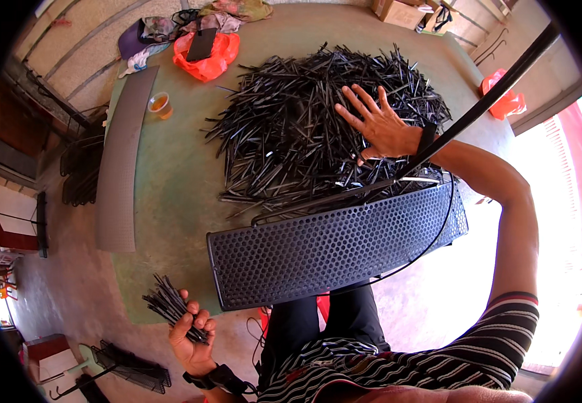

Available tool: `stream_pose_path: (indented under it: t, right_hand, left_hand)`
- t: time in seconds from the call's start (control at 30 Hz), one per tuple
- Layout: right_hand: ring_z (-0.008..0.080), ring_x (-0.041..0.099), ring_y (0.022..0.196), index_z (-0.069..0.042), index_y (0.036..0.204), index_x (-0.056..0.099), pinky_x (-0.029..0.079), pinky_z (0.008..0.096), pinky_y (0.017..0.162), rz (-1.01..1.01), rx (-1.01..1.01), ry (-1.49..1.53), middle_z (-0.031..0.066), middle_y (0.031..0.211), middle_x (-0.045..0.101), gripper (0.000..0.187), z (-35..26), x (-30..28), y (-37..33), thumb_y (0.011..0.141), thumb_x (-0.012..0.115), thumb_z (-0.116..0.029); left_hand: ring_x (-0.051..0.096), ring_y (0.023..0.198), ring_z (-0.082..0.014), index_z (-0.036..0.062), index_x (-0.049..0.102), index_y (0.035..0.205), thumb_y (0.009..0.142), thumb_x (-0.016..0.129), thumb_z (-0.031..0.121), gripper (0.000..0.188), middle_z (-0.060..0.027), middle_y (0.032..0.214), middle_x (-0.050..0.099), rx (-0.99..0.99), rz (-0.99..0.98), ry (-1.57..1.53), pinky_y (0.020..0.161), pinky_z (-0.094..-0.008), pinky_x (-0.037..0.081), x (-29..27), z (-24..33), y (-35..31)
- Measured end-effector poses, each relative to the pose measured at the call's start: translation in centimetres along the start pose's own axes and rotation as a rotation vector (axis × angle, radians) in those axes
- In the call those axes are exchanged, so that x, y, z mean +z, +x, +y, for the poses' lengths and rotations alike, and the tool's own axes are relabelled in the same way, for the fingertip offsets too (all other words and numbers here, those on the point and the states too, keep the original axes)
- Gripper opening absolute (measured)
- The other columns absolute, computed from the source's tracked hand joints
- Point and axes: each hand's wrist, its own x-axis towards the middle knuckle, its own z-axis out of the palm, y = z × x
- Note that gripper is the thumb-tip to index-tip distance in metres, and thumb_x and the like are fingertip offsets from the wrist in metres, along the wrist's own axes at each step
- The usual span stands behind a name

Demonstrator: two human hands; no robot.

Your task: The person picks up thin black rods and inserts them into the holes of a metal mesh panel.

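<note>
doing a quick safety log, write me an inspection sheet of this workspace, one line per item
surface: green table, partly covered
job's things: pile of thin black strips; perforated panel on its near side
clutter: cup, red bag with a dark flat object on it, cloths, long grey sheet
hands: left hand, fingers closed around a bunch of strips; right hand, fingers spread over the pile, pressure unclear
cables: thin black cable across the panel
surroundings: black rack at lower left; strong glare at right
</note>
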Motion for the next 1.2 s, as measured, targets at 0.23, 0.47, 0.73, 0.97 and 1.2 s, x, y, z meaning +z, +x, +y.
stream_pose_path:
  t: [0.23,0.47,0.73,0.97,1.2]
  right_hand:
    - [0.0391,0.003,0.134,-0.013,0.142,0.001,0.018,0.0705,0.095,0.033,-0.01,0.006,0.0205,0.145,-0.001,0.12,-0.2,-0.3,0.4,0.057,0.067,-0.065]
    - [0.0394,0.004,0.134,-0.012,0.142,0.001,0.02,0.0714,0.093,0.13,-0.041,0.028,0.0219,0.145,0.0,0.118,0.1,0.0,1.4,0.059,0.065,-0.065]
    - [0.0406,0.003,0.134,-0.014,0.142,0.0,0.017,0.0728,0.093,0.071,-0.046,0.093,0.0209,0.145,-0.003,0.115,0.7,-0.9,3.5,0.062,0.07,-0.058]
    - [0.0405,0.001,0.134,-0.017,0.142,0.01,0.012,0.0675,0.1,0.116,-0.093,0.161,0.0194,0.146,-0.002,0.109,0.9,-3.0,1.4,0.061,0.073,-0.053]
    - [0.0301,0.01,0.135,-0.03,0.141,0.012,0.01,0.0613,0.104,0.249,-0.705,0.088,0.0061,0.148,0.006,0.088,0.2,0.2,-0.1,0.072,0.059,-0.054]
  left_hand:
    - [0.054,0.073,-0.0168,0.0058,0.041,0.126,0.082,0.053,-0.003,0.046,-0.0082,0.092,0.054,-0.023,-0.009,-0.007,0.063,-0.0331,0.05,0.1,-0.1,0.0]
    - [0.053,0.072,-0.0157,0.006,0.042,0.127,0.082,0.053,-0.002,0.047,-0.0072,0.093,0.053,-0.03,0.008,0.002,0.063,-0.0312,0.049,0.7,-0.2,0.1]
    - [0.051,0.067,-0.0156,0.0059,0.045,0.122,0.076,0.058,-0.002,0.048,-0.0065,0.087,0.054,-0.016,0.057,0.033,0.061,-0.0317,0.046,2.0,-0.8,-0.6]
    - [0.052,0.068,-0.016,0.0056,0.044,0.122,0.077,0.057,-0.002,0.048,-0.0066,0.088,0.054,-0.005,0.068,0.015,0.062,-0.0322,0.046,1.5,-0.7,-0.5]
    - [0.053,0.068,-0.0165,0.0053,0.044,0.122,0.078,0.055,-0.003,0.046,-0.0073,0.088,0.054,-0.043,0.055,-0.032,0.062,-0.0332,0.046,1.4,-1.0,-0.2]
